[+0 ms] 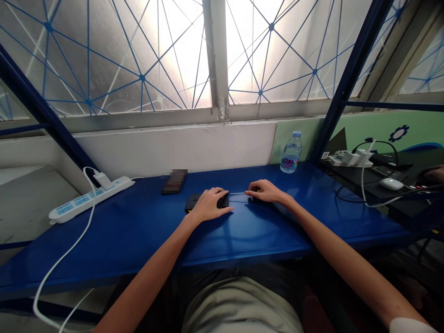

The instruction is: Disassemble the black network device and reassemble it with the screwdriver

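Note:
A flat black case [192, 202] with a bit of yellow low on its near left side lies on the blue desk [156, 240]. My left hand [207, 206] grips it from above, fingers over the far side and thumb along the near side. To the right, my right hand [265, 191] is closed around a screwdriver [237, 193]. Its thin, pale shaft points left toward the case's right end, and a little dark and yellow handle shows among the fingers. Whether the tip touches the case I cannot tell.
A dark, partly blurred object [175, 181] lies behind the case. A water bottle [291, 152] stands back right. At left is a white power strip [92, 199] with a plugged-in cable. Chargers [352, 158], cables and a white mouse [391, 184] occupy the dark desk at right.

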Action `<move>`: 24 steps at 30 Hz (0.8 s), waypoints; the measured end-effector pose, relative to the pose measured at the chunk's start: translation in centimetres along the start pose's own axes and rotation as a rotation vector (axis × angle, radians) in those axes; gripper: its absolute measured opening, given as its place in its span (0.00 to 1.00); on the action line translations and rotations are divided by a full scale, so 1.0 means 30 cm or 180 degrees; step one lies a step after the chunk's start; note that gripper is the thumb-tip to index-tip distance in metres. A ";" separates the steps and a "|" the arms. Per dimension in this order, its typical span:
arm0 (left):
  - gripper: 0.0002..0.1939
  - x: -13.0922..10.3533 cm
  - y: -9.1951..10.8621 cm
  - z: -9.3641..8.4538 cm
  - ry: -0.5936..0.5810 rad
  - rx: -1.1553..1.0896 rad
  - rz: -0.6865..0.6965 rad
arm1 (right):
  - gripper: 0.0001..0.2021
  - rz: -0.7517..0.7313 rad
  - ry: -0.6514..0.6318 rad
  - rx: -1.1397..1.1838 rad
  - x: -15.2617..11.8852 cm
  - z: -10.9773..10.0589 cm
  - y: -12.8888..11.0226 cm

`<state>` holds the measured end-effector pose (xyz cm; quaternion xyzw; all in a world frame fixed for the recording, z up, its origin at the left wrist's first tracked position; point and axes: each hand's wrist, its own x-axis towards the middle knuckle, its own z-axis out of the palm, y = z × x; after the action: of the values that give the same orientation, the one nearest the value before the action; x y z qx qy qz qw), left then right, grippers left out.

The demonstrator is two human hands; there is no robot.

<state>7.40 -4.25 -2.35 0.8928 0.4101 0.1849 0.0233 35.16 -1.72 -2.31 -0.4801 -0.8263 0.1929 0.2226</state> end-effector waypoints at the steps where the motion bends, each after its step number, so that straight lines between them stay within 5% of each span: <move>1: 0.34 0.000 0.000 0.000 -0.0001 -0.0004 0.0000 | 0.18 0.0009 -0.0011 -0.0042 0.000 -0.001 0.000; 11: 0.34 0.000 0.002 -0.001 0.0010 -0.0005 0.0005 | 0.16 0.0020 0.0050 -0.0720 0.012 -0.001 0.009; 24: 0.34 0.000 -0.004 0.003 0.0049 -0.0025 0.0017 | 0.14 0.0125 0.0060 -0.0668 0.013 0.004 0.004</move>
<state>7.34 -4.15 -2.46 0.8924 0.4071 0.1935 0.0231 35.00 -1.35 -2.41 -0.5186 -0.8303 0.1051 0.1751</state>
